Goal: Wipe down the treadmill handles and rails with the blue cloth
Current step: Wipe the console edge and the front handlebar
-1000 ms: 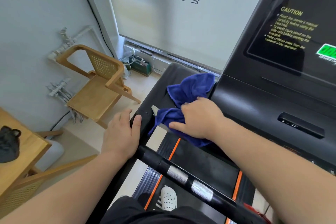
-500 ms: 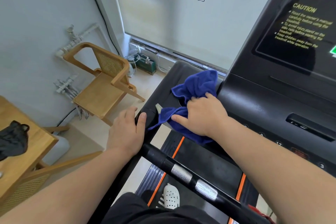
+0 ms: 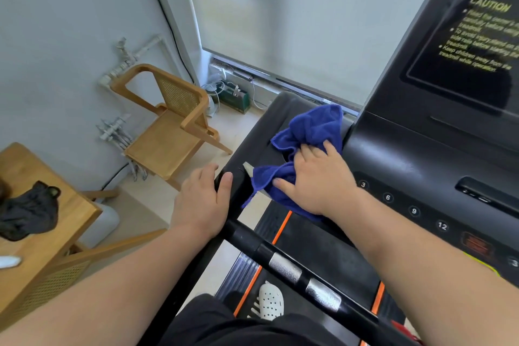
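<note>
The blue cloth [image 3: 307,132] lies bunched on the black left side rail [image 3: 269,121] of the treadmill, beside the console. My right hand [image 3: 320,180] presses flat on the near part of the cloth, fingers spread over it. My left hand [image 3: 200,199] rests on the rail's outer corner, thumb hooked over the edge where the black front handlebar [image 3: 292,267] with its silver sensor pads joins. The handlebar runs down to the right across the belt.
The console [image 3: 438,166] with number buttons and a caution screen rises on the right. A wooden chair [image 3: 168,126] stands by the wall on the left, a wooden table [image 3: 33,233] with a black bag nearer. A white shoe [image 3: 269,300] is on the belt below.
My right hand has slid a little forward along the rail with the cloth. The view has shifted slightly left and down; my left hand stays on the rail corner.
</note>
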